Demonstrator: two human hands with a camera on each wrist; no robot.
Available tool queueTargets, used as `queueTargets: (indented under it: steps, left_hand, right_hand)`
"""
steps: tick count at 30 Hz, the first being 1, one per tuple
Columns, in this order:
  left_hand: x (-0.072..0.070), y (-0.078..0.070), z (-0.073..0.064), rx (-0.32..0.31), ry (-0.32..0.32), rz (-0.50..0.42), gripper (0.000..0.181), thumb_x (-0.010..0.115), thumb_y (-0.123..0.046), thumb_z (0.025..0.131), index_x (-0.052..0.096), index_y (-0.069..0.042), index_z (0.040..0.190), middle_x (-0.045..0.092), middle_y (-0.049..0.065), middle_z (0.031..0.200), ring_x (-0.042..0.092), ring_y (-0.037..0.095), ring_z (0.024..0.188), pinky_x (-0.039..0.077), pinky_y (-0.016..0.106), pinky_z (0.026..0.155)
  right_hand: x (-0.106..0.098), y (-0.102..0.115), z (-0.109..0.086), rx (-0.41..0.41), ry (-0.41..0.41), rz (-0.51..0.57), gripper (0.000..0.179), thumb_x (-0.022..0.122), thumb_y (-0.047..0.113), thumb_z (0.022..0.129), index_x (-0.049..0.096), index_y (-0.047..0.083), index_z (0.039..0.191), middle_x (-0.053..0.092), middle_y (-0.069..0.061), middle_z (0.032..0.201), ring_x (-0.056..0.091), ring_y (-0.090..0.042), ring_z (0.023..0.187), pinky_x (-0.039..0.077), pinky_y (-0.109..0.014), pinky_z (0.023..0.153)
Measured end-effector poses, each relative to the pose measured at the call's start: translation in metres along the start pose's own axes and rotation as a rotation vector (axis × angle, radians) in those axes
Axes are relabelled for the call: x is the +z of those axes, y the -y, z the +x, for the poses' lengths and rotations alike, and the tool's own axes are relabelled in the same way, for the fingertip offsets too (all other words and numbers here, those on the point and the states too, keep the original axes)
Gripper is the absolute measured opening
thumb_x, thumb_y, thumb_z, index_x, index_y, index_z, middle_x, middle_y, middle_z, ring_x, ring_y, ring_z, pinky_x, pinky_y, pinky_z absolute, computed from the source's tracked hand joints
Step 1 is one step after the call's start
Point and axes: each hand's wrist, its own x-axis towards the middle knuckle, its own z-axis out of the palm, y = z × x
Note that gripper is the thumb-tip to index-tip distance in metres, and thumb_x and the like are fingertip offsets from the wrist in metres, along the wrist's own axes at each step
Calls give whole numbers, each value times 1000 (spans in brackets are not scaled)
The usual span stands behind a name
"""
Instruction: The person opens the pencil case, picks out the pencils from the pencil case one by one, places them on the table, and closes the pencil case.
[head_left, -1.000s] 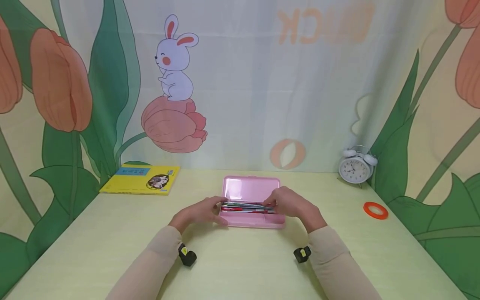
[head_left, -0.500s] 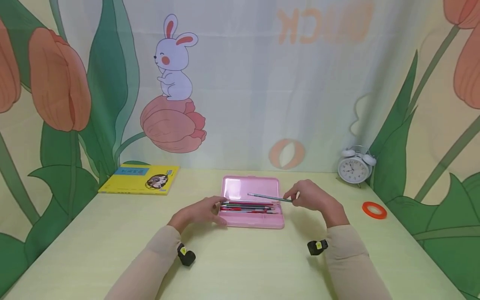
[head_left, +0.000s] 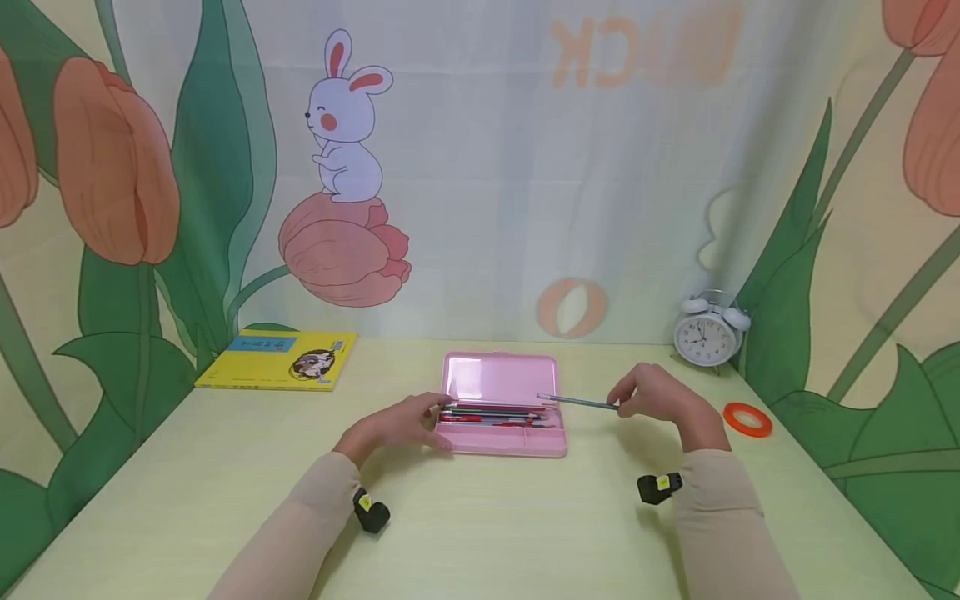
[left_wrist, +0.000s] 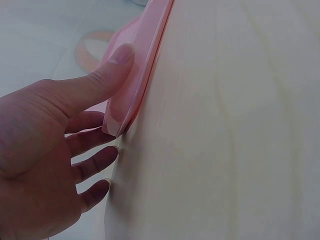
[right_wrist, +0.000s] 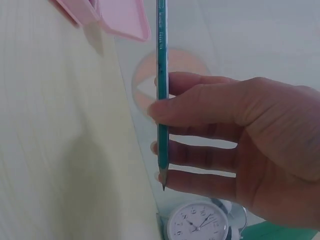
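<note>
A pink pencil case (head_left: 517, 383) lies on the table with its lid raised at the back. Several pencils (head_left: 491, 413), some red and some dark, lie in its long compartment. My left hand (head_left: 397, 422) holds the case at its left end; in the left wrist view the thumb (left_wrist: 107, 72) lies over the rim, the fingers spread by the corner. To the right of the case, my right hand (head_left: 660, 396) pinches a teal pencil (right_wrist: 162, 65) near its sharpened end, above the table. The pencil's far end points left toward the lid.
At the back left lies a yellow book (head_left: 277, 360). A white alarm clock (head_left: 705, 337) stands at the back right, with an orange ring (head_left: 747, 419) like a roll of tape in front of it. A printed curtain (head_left: 480, 167) hangs behind the table.
My right hand has lifted the teal pencil out of the case and carried it to the right. My left hand has stayed at the case's left end.
</note>
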Motion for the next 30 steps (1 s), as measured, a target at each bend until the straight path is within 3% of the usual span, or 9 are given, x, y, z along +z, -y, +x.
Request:
queueTargets:
  steps: [6,15,25,30]
  left_hand:
    - [0,1,1,5,3,5,83,84,-39,81,44,-17,151,46,9,151,38,34,140,32,55,114]
    - [0,0,0,11,-3,5,82,84,-37,82,44,-17,151,46,8,150,38,34,140,32,55,114]
    - [1,0,-1,0,-3,-3,84,84,-39,81,43,-18,151,45,9,152,36,35,141,31,56,114]
    - [0,-3,-4,-3,-3,-2,84,83,-37,82,42,-17,152,44,10,152,36,35,142,31,56,114]
  right_hand:
    - [-1,-20,-3,42,22,-7,15,76,4,84,79,8,98,71,-5,95,61,-24,87,54,-44,85]
    - [4,-43,-5,90,58,-64,13,79,1,77,77,8,88,68,-2,87,57,-20,77,51,-35,72]
    - [5,-50,-6,145,52,-67,11,79,0,78,77,7,87,67,-2,85,56,-21,77,49,-34,71]
    - [5,-51,-5,131,34,-64,12,78,-1,79,78,5,89,68,-2,84,56,-20,76,51,-34,71]
